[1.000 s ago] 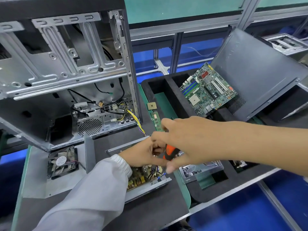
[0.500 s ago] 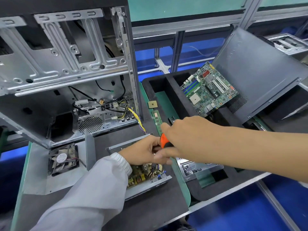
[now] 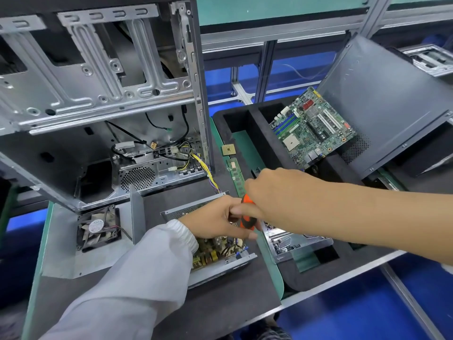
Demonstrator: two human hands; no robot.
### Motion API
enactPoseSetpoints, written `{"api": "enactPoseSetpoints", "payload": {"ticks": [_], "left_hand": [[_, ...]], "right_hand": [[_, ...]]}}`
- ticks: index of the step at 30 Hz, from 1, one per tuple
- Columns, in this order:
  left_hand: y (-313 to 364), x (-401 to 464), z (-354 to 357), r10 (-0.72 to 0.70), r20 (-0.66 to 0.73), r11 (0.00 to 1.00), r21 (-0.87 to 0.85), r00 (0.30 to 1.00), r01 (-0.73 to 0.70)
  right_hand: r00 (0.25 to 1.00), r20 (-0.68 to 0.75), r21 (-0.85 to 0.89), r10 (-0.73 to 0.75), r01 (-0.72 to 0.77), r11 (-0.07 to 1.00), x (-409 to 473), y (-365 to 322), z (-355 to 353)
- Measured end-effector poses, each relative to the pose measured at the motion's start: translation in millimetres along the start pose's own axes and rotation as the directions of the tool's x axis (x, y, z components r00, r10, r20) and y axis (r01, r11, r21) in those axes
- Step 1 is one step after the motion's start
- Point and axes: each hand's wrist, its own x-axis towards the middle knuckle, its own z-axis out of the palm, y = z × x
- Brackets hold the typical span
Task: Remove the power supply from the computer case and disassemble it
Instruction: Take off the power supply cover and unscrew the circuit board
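The opened power supply (image 3: 220, 263) lies on the dark mat in front of me, its circuit board exposed. Its yellow and purple wires (image 3: 208, 175) run back into the empty computer case (image 3: 98, 94) standing at the left. The supply's removed grey cover (image 3: 61, 249) with a black fan (image 3: 98, 228) lies to the left. My left hand (image 3: 213, 220) rests over the board, fingers curled near an orange-and-black screwdriver (image 3: 246, 218). My right hand (image 3: 272, 192) grips that screwdriver's handle from above, tip pointing down into the supply; the tip is hidden.
A black foam tray (image 3: 257, 133) at the right holds a green motherboard (image 3: 311, 128), a RAM stick (image 3: 236, 175), a CPU chip (image 3: 228, 150) and a metal part (image 3: 294, 241). A dark case side panel (image 3: 382, 99) leans behind it. The bench edge runs along the front.
My right hand has shifted slightly back and up with the screwdriver, showing more of the orange handle. The left hand stays over the board.
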Motion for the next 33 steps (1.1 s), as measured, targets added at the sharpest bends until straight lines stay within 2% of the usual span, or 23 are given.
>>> {"api": "enactPoseSetpoints", "payload": {"ticks": [4,6,10,12,14,16,20,25,29,33], "left_hand": [[-5.2,-1.4,1.4,-0.040,-0.050,0.999,-0.014,0.998,0.039],[0.6,-2.0,2.2,-0.040,-0.048,0.999,-0.009,0.998,0.039],[3.9,-1.2,-0.2,-0.015,-0.024,0.999,0.043,1.000,0.016],[0.9,-1.1,-1.5,-0.044,-0.047,0.998,0.030,0.998,0.046],[-1.9,-1.9,-2.4,-0.064,-0.056,0.997,0.036,0.996,0.066],[-0.6,-1.7,-1.3,-0.059,-0.062,0.998,0.018,0.996,0.060],[1.6,1.7,1.4,-0.005,-0.029,1.000,0.019,1.000,0.005],[3.0,-2.2,-5.7,-0.029,-0.012,0.999,0.028,0.999,0.030],[-4.3,-12.6,-22.5,-0.076,-0.065,0.995,0.054,0.995,0.080],[-12.0,-20.0,-31.7,-0.172,-0.216,0.979,0.074,0.961,0.192]], "right_hand": [[0.960,0.247,0.169,-0.134,0.093,0.981,-5.6,7.0,-6.9],[0.972,0.206,0.145,-0.113,0.084,0.986,-4.4,5.7,-9.4],[1.000,0.010,-0.056,0.001,0.000,0.998,1.5,-1.3,-2.1],[0.998,0.045,-0.059,-0.037,0.040,0.997,0.8,-2.2,3.0],[0.982,0.152,0.023,-0.114,0.112,0.993,-2.8,1.0,2.7],[0.968,0.206,0.128,-0.146,0.121,0.984,-4.6,5.7,-0.8],[0.994,0.099,0.041,-0.044,0.040,0.998,-0.2,4.2,-1.0],[0.997,0.068,-0.013,-0.042,0.043,0.999,1.5,3.7,12.4],[0.997,0.056,0.058,-0.049,0.046,0.997,-2.7,11.5,13.4],[0.999,0.017,0.113,-0.035,0.033,0.993,-10.4,22.9,7.3]]}}
